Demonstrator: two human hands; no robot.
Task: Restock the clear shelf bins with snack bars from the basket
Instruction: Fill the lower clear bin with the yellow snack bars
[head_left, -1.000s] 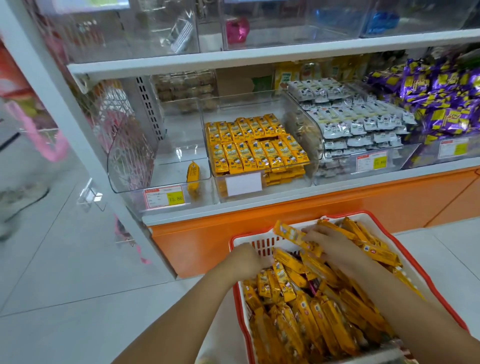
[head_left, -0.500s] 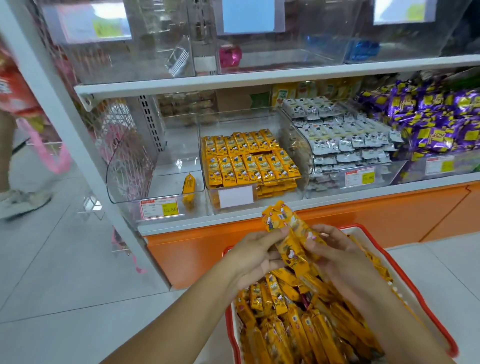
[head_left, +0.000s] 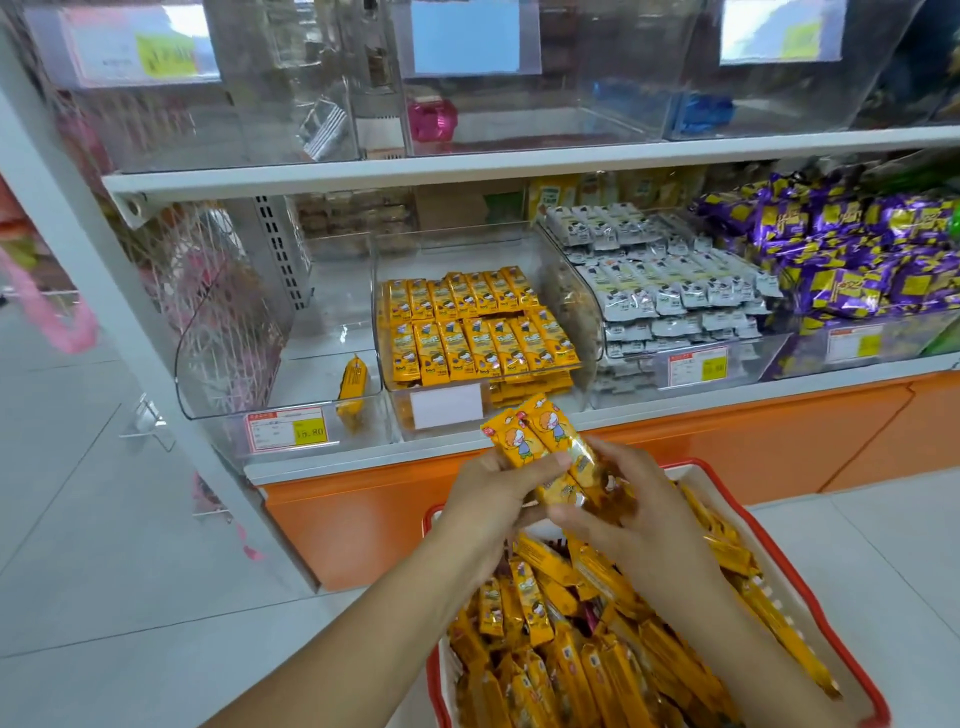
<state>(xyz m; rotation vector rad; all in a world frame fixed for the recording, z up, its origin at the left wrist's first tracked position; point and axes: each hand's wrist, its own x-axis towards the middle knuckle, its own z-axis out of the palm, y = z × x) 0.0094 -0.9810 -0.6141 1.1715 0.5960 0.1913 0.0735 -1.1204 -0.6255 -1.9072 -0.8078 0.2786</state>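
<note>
While left hand (head_left: 493, 486) and right hand (head_left: 639, 514) pinch snack bars (head_left: 540, 441) (two faces show) above the basket (head_left: 810, 587), beyond them the middle bin (head_left: 584, 364) holds two rows, the left bin (head_left: 291, 384) one lone bar (head_left: 353, 379).

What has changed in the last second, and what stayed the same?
The left hand and right hand rose out of the basket, now gripping a few snack bars together above it. The shelf bins, including the lone bar in the left one, stayed unchanged.
</note>
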